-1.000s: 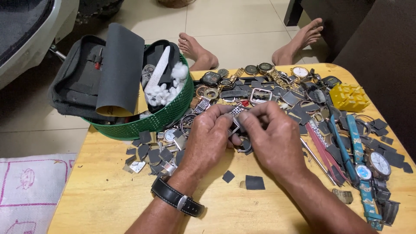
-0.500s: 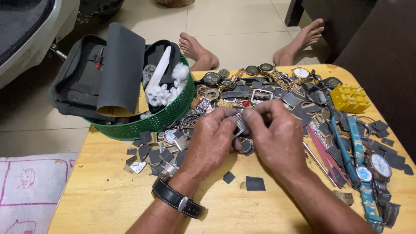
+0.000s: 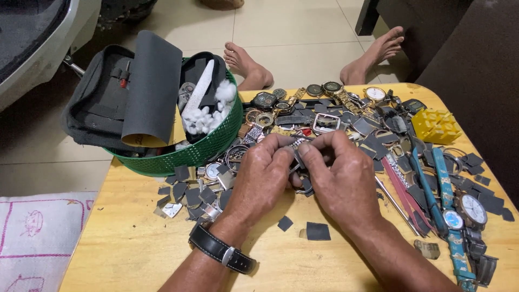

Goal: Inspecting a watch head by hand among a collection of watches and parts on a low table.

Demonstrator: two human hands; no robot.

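Note:
Both my hands meet over the middle of a wooden table (image 3: 135,249). My left hand (image 3: 262,178), with a black wristwatch (image 3: 219,250) on its wrist, and my right hand (image 3: 340,176) pinch a small metal watch part with a silver link band (image 3: 296,145) between thumbs and fingertips. A dark ring-shaped case hangs just under the fingers. Around them lies a heap of watch parts (image 3: 324,116): cases, dials, bands and dark square scraps.
A green mesh basket (image 3: 203,147) at the back left holds a black pouch, rolled dark sandpaper (image 3: 151,86) and cotton. A yellow plastic block (image 3: 435,125) sits at the far right. Blue and red straps (image 3: 438,184) lie along the right. Two bare feet rest beyond the table.
My hands stay in the same spot. The fingers have shifted slightly on the small metal part, turning it between them.

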